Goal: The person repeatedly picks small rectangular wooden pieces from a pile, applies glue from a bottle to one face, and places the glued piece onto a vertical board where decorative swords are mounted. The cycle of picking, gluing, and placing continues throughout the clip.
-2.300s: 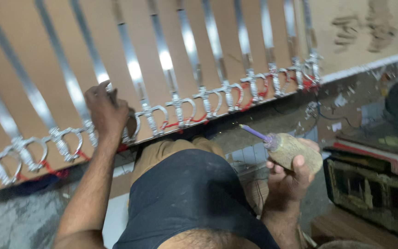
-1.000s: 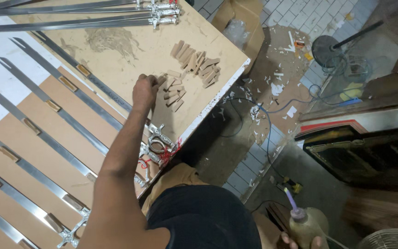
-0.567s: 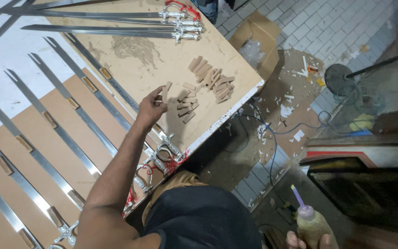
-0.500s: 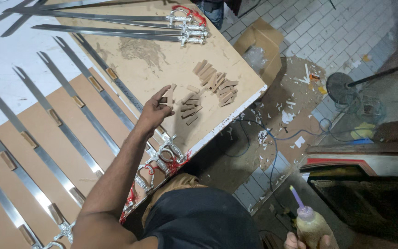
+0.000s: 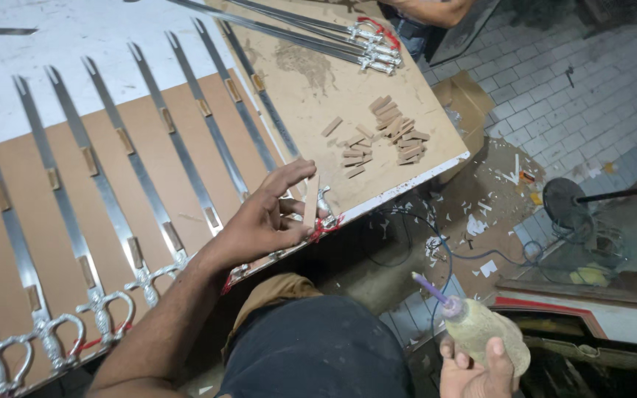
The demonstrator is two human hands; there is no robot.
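My left hand [image 5: 263,217] rests at the near edge of the work table [image 5: 407,180], fingers curled round a small pale wooden block [image 5: 310,203] held upright beside a sword hilt [image 5: 324,214]. A row of long steel swords [image 5: 145,173] lies side by side on a brown board [image 5: 20,243], each blade carrying small wooden blocks. A pile of loose wooden blocks [image 5: 388,136] sits farther along the table. Low at the right, my right hand [image 5: 477,372] grips a grimy glue bottle [image 5: 484,335] with a purple nozzle, held off the table above the floor.
A bundle of finished swords [image 5: 318,33] lies at the table's far end, where another person's arm [image 5: 429,9] shows. A cardboard box [image 5: 470,103], scraps, a cable and a floor fan [image 5: 573,206] are on the tiled floor to the right.
My left hand has come back from the pile of loose blocks to the table's near edge with one block in it. The right hand still holds the glue bottle low.
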